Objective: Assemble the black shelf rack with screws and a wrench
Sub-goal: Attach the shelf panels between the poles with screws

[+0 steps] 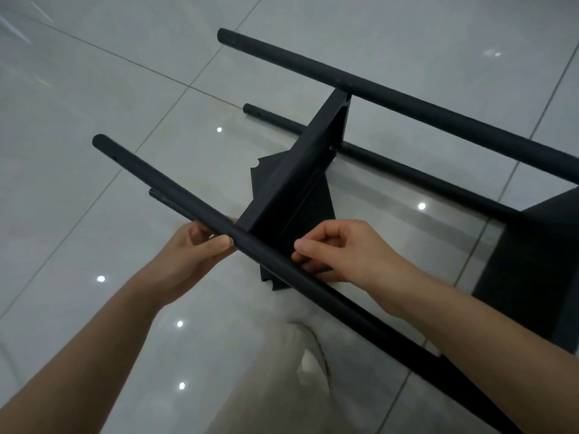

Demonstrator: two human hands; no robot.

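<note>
Plainly, open tiled floor spreads wide to the left and past the free pole ends. The black shelf rack lies on its side on that floor: four round matte poles and two flat panels, the middle panel standing on edge between them. The left grip clasps the near pole, thumb on top, just left of that panel. The right grip, just right of it, pinches a thin dark piece against the same pole; I cannot tell whether it is the wrench.

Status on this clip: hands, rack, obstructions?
Left hand grips near pole. Right hand pinches thin dark piece, likely wrench, beside it. Rack on its side on floor. Nothing blocking.
</note>
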